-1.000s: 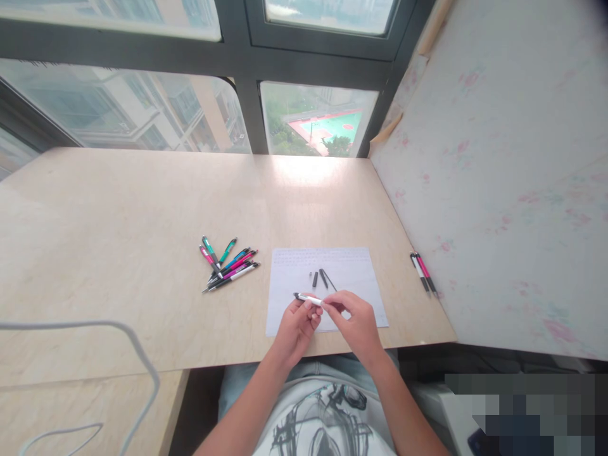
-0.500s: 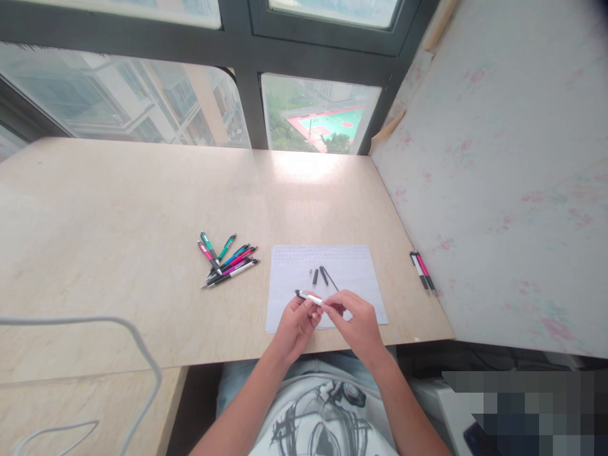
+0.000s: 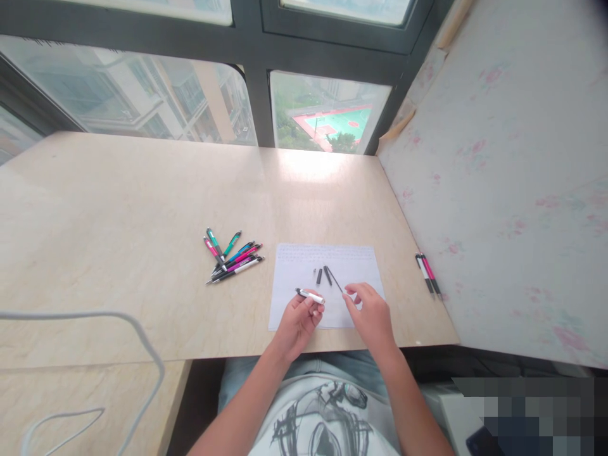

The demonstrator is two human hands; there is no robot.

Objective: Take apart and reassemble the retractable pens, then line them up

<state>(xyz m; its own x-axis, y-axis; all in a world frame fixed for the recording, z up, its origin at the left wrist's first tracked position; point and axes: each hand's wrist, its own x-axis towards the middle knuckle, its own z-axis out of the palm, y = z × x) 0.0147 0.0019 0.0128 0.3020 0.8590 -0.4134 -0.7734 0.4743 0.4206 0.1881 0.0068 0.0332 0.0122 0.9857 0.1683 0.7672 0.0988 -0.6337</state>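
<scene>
A white pen barrel point(image 3: 311, 296) with black tip, tilted slightly above the paper point(image 3: 294, 266), 3 dark parts point(image 3: 327, 275) just beyond.

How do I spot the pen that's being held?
Find the white sheet of paper near the front edge of the beige stone-look table. Over its lower part, the left hand pinches a white plastic pen with a black tip. It is the only pen in a hand; the colourful pens lie piled further left.

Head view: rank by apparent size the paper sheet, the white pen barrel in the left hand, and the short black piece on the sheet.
1. paper sheet
2. white pen barrel
3. short black piece
</scene>
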